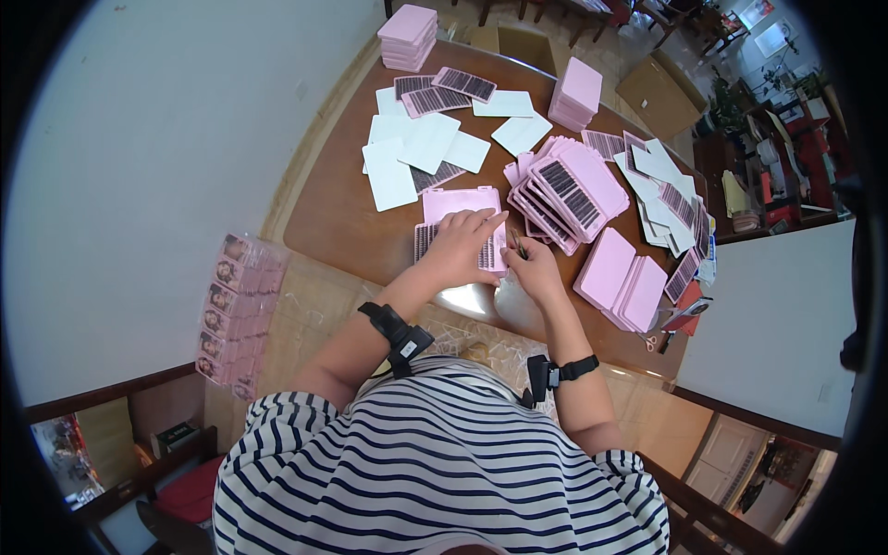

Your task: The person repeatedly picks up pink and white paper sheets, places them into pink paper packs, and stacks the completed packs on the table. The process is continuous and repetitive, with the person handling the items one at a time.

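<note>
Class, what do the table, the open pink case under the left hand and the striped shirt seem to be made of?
Table: probably varnished wood, brown with glossy glare.
Pink case: likely moulded plastic, smooth, with thin edges.
Striped shirt: soft, matte fabric, shown by its draping folds; fibre unclear.

Two hands (462, 248), one pink case (462, 201) under the left, two wrist straps (409, 348), two cardboard boxes (659, 97)

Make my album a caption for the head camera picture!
Left hand laid across an open pink case, right hand holding a slim tool beside it, on a brown table.
</note>
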The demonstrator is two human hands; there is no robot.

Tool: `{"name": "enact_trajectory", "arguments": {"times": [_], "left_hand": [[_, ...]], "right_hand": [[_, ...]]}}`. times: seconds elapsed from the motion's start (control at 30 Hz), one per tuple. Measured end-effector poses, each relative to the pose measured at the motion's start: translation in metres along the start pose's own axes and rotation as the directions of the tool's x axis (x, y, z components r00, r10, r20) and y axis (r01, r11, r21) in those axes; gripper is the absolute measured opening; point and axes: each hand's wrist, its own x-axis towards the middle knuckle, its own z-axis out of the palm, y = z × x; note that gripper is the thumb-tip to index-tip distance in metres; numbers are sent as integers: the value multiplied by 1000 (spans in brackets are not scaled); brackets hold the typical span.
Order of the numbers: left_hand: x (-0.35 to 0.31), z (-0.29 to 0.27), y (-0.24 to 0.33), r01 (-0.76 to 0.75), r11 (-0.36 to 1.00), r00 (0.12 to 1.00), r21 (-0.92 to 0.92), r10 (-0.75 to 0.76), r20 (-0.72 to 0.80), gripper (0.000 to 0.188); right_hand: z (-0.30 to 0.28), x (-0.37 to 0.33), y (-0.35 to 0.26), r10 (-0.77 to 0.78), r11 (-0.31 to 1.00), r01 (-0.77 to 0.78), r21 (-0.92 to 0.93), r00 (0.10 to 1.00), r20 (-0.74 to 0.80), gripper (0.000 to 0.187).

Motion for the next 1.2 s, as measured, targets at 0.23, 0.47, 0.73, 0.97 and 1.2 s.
{"name": "enact_trajectory", "arguments": {"times": [0.23,0.47,0.73,0.97,1.2], "left_hand": [[1,0,-4,37,998,999,-48,-36,9,112],[4,-2,-3,22,999,1000,-47,-21,16,113],[-25,19,-58,221,965,944,-138,-248,-219,87],[-53,37,-118,405,37,500,-913,-845,188,34],[-58,29,-121,251,-257,382,-933,-860,339,21]], "right_hand": [[5,12,4,1,1000,-1,-5,1000,5,25],[4,15,6,-20,999,21,-47,1000,21,27],[-9,25,25,-70,987,48,-153,987,-143,20],[-10,34,30,4,998,-10,-54,994,-112,19],[-2,32,25,36,997,-30,66,996,-84,22]]}}
